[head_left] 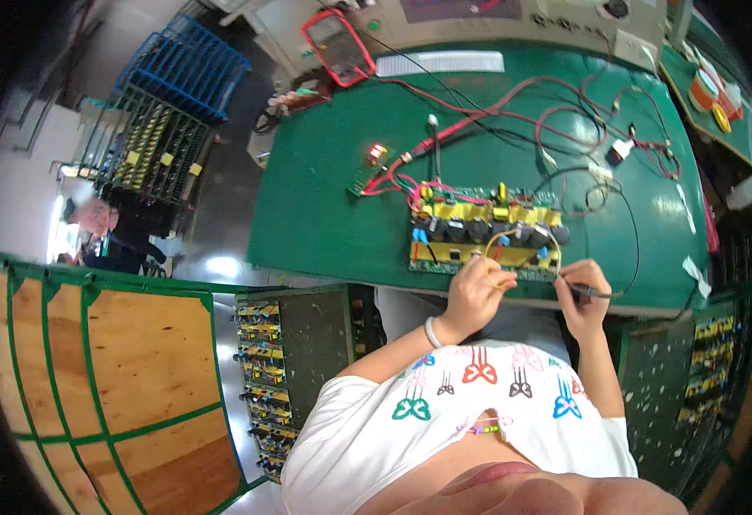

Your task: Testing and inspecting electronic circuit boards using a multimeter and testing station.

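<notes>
A circuit board [479, 230] crowded with capacitors, yellow parts and blue parts lies near the front edge of a green-topped bench [333, 197]. At the board's front edge, my left hand [474, 296] is closed in a pinch on a thin yellow wire [489, 249]. The wire arcs over the board towards my right hand [584, 290]. My right fingers are closed round a black probe [589, 293] with a dark cable trailing to the right. Whether its tip touches the board or wire is too small to tell.
Red and black leads [513, 101] tangle behind the board. A small board with a lit red display [378, 154] sits to its left. A red-framed meter [339, 47] stands at the back left. Racks of boards [264, 378] flank me; another person [114, 232] is far left.
</notes>
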Demonstrator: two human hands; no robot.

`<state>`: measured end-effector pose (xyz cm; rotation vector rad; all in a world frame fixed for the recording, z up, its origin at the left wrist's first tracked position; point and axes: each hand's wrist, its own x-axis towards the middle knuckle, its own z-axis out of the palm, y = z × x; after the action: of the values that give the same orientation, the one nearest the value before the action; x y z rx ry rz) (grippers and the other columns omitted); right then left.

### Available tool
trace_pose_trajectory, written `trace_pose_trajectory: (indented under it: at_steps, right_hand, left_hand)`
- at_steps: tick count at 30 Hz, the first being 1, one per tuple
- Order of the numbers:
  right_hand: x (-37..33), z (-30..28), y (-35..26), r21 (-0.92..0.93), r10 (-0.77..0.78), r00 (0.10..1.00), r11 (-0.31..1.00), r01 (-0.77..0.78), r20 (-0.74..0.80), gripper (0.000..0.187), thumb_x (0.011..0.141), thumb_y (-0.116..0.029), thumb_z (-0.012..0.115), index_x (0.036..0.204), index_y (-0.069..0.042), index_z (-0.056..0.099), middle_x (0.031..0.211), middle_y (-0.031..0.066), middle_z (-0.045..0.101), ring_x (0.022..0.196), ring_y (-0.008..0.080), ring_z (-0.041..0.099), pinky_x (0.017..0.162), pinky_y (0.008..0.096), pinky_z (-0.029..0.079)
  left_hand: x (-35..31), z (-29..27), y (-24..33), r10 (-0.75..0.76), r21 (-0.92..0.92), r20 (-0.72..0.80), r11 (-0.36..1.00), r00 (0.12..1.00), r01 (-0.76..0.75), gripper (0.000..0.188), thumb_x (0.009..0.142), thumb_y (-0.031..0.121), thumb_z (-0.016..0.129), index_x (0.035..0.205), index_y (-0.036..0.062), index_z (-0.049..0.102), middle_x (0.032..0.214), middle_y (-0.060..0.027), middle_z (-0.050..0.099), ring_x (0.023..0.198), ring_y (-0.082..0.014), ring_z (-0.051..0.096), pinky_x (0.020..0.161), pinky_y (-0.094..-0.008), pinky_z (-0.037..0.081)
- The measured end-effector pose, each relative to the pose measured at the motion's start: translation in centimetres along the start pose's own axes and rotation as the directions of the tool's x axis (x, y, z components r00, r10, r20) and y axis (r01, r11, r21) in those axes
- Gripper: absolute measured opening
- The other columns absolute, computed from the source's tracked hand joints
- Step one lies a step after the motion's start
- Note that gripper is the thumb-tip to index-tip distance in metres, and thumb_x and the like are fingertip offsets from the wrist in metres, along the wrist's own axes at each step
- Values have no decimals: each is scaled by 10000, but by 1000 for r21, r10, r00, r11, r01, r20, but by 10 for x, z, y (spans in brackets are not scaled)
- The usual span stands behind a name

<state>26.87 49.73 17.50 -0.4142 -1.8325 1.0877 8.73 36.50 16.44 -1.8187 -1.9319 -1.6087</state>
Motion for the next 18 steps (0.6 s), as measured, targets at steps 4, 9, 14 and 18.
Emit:
trace_pose_trajectory:
  at_steps: [4,9,14,18]
  right_hand:
    - [-4,-8,7,-36,-58,997,998,56,-51,142,813,96,695,858,9,592,868,173,666,745,259,621,665,344,479]
    - [-9,-7,16,-14,-19,991,1000,17,-131,140,797,83,700,841,5,592,854,168,667,703,233,607,627,333,464]
    - [-9,-5,16,3,-36,994,999,36,-99,150,795,71,712,850,-2,593,849,163,667,688,207,606,595,310,456]
    - [-7,-2,15,-42,-36,994,999,32,-99,157,795,68,717,857,-6,593,852,159,669,680,204,603,585,306,451]
  left_hand:
    - [0,1,0,7,7,13,1000,1000,-7,252,729,-20,825,939,68,718,831,-90,588,738,-284,582,632,-387,458]
    - [-1,3,-4,29,-5,19,1000,999,-29,244,772,-7,820,975,71,710,831,-86,594,715,-272,553,614,-374,432]
    - [-2,3,-6,43,10,32,999,999,-43,252,784,12,827,998,75,710,854,-86,598,720,-270,551,623,-367,428]
    - [-1,2,-5,48,35,40,998,998,-49,262,771,39,824,1003,77,706,831,-75,583,731,-272,557,622,-382,444]
